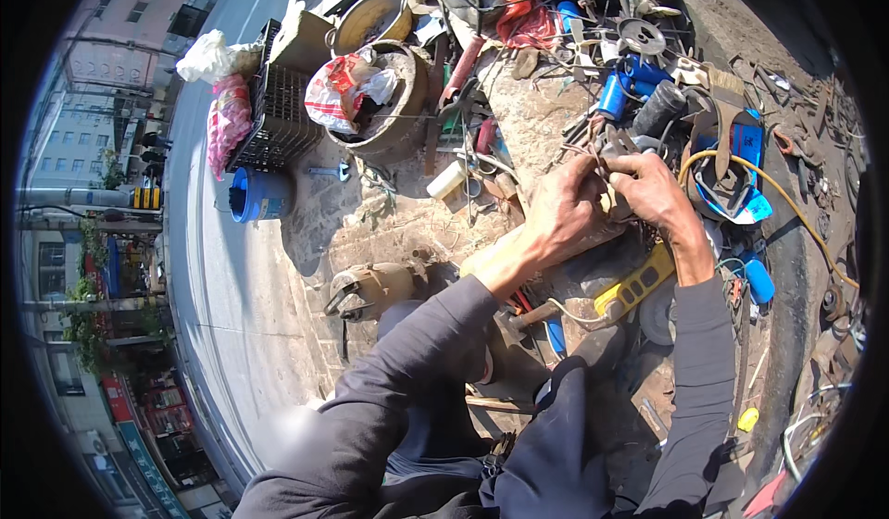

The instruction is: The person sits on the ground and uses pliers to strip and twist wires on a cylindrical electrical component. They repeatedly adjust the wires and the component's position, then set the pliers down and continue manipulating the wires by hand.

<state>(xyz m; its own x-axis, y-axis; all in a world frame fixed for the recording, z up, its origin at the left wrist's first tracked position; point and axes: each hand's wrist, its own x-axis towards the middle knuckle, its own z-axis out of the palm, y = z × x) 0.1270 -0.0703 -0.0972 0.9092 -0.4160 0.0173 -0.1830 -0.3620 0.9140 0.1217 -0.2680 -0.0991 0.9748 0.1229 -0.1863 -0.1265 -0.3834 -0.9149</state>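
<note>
My left hand [567, 202] and my right hand [656, 193] meet over the cluttered work spot, thumbs and fingers pinched close together. Thin reddish-brown wires [582, 150] stick out at the fingertips, with both hands closed on them; their lower ends are hidden. Beneath the hands lies a dark, worn block-like surface. Close to my right wrist rests a yellow bar with dark recesses [634, 286] and a pale cable. Beyond the fingers are a blue cylinder [612, 98] and a black cylinder [659, 107]. A paintbrush [726, 82] lies to the right of them.
A large round tub [407, 112] with plastic bags, a black crate [278, 116] and a blue bucket [262, 195] stand to the left. A tan motor-like body [375, 287] sits left of my forearm. A yellow hose [806, 218] curves at right among scrap metal. The road runs farther left.
</note>
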